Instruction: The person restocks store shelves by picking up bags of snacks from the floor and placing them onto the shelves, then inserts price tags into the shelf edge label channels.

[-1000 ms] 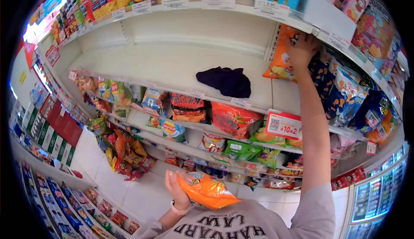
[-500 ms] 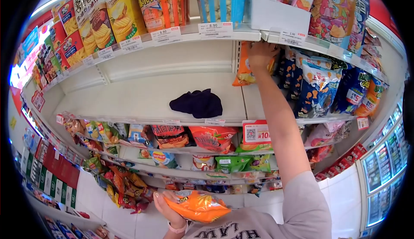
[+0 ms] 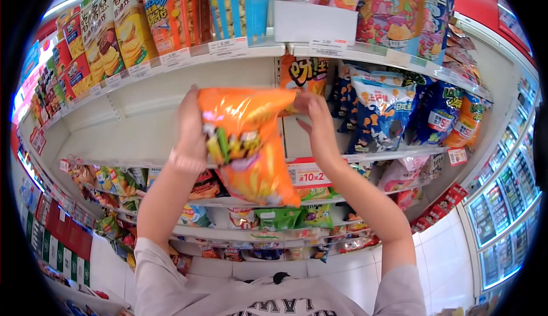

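Observation:
An orange bag of snacks (image 3: 251, 145) is held up in front of the shelf, tilted and slightly blurred. My left hand (image 3: 191, 119) is closed on its left edge. Beside the bag's upper right corner is my right hand (image 3: 317, 122), its thumb and fingers apart; whether the fingertips touch the corner I cannot tell. Just behind that hand, an orange-and-dark snack bag (image 3: 302, 73) stands upright on the shelf (image 3: 131, 128). The dark cloth seen earlier on this shelf is not visible, with the orange bag and my left arm in front.
Blue snack bags (image 3: 379, 110) stand on the shelf to the right. Overhead, an upper shelf edge (image 3: 228, 53) carries price tags, snack boxes (image 3: 103, 42) and a white carton (image 3: 314, 22). Lower shelves hold more bags, including a green bag (image 3: 279, 219). A red price sign (image 3: 308, 173) hangs on the shelf front.
My left hand has raised the orange bag from chest height to the shelf. My right hand has drawn back from the upright bag at the rear. The view has shifted right.

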{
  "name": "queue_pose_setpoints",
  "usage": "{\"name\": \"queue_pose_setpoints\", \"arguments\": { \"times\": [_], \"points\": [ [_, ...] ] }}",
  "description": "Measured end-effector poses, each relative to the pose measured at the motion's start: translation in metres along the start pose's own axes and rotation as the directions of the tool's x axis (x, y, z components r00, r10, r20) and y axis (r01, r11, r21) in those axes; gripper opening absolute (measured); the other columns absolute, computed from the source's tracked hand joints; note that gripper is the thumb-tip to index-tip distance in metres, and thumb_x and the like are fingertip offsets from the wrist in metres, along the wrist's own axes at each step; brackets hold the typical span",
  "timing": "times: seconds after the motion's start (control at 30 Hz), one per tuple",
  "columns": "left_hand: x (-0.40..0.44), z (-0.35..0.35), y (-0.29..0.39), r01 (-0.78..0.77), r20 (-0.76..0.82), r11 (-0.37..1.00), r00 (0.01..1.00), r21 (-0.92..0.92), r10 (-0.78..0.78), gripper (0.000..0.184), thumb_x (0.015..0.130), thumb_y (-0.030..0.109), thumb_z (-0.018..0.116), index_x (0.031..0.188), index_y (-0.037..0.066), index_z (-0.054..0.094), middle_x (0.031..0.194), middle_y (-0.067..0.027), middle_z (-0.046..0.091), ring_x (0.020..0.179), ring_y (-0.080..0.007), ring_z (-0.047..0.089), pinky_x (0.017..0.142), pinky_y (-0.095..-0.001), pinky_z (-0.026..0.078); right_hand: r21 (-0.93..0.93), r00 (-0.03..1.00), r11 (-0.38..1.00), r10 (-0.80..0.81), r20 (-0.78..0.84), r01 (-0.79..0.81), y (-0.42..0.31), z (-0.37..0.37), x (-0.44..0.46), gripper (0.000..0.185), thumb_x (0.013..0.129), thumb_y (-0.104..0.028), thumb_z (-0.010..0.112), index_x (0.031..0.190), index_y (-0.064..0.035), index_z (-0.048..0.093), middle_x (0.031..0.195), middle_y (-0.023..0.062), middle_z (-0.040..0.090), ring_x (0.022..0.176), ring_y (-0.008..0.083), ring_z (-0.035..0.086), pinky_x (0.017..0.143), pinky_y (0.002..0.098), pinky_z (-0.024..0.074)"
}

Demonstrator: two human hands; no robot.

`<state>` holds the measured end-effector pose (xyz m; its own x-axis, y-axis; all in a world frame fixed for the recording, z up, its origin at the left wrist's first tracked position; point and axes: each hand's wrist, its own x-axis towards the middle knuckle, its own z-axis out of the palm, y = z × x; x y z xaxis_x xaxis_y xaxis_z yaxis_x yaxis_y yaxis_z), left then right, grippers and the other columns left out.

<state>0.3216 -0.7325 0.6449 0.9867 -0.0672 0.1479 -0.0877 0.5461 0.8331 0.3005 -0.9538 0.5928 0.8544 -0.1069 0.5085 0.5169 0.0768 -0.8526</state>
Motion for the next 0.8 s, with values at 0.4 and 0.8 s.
{"name": "queue_pose_setpoints", "arguments": {
  "times": [0.4,0.8],
  "points": [
    [0.124,0.117,-0.080,-0.546,-0.214,0.798,0.773,0.255,0.598,0.027,0.092,0.020,0.049,0.105,-0.004,0.054,0.094,-0.0138,0.061,0.080,-0.0207,0.060,0.071,-0.0379,0.051,-0.779,0.937,0.540,-0.303,0.172,0.318,0.017,-0.046,-0.038,0.062,0.084,-0.018,0.061,0.139,-0.0161,0.033,0.142,0.0275,0.022,0.122,0.0463,0.039,0.095,0.0465,0.0416],
    [0.119,0.051,-0.183,-0.715,0.578,0.425,0.699,0.555,0.421,0.094,0.084,0.020,0.067,0.143,0.001,-0.003,0.130,-0.0184,0.036,0.119,-0.0240,0.044,0.093,-0.0347,0.043,-0.919,0.958,0.345,-0.267,0.101,0.193,0.049,-0.057,-0.032,0.062,0.082,-0.018,0.060,0.139,-0.0159,0.036,0.145,0.0241,0.021,0.124,0.0463,0.038,0.096,0.0468,0.0413]
  ]
}}
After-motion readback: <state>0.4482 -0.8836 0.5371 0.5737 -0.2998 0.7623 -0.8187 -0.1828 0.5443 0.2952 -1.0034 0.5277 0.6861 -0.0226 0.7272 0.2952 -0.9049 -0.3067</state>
